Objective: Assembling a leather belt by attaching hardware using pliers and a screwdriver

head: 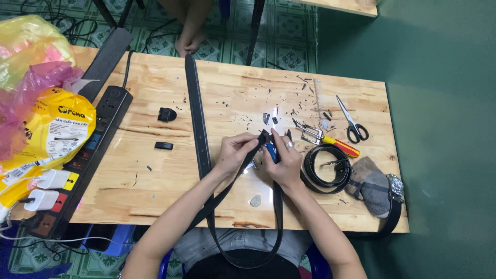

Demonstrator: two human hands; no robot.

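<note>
While the left hand [235, 152] pinches the black belt [199, 119] end, the right hand [284, 163] grips a blue-handled tool [270, 152] against it, just left of the coiled belt [326, 169].

A power strip [98, 139] with white chargers [44, 188] ran along the tabletop [155, 186] edge at nine o'clock, yellow and pink bags [46, 103] beside it. Scissors [353, 123] lay at two o'clock, a screwdriver [338, 145] and coiled belt [326, 168] at three, and grey cloth [373, 185] at four.
</note>
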